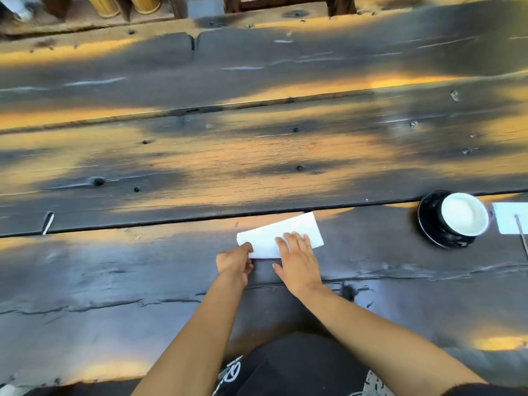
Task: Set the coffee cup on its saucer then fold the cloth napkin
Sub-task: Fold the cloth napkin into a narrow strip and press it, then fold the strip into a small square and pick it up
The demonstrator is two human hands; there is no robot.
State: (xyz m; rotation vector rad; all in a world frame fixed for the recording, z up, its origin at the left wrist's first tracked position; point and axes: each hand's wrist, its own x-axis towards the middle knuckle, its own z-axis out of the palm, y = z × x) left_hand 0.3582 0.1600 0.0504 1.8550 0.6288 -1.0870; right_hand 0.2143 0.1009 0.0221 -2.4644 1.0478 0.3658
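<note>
On wooden table (257, 155), hands pressing folded napkin (285, 232), cup (463, 221) on saucer (428, 224)

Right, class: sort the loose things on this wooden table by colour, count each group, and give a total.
White: 2, the folded napkin and a flat sheet at the right edge.
Black: 2, the saucer and the cup on it, white inside.
Total: 4
</note>
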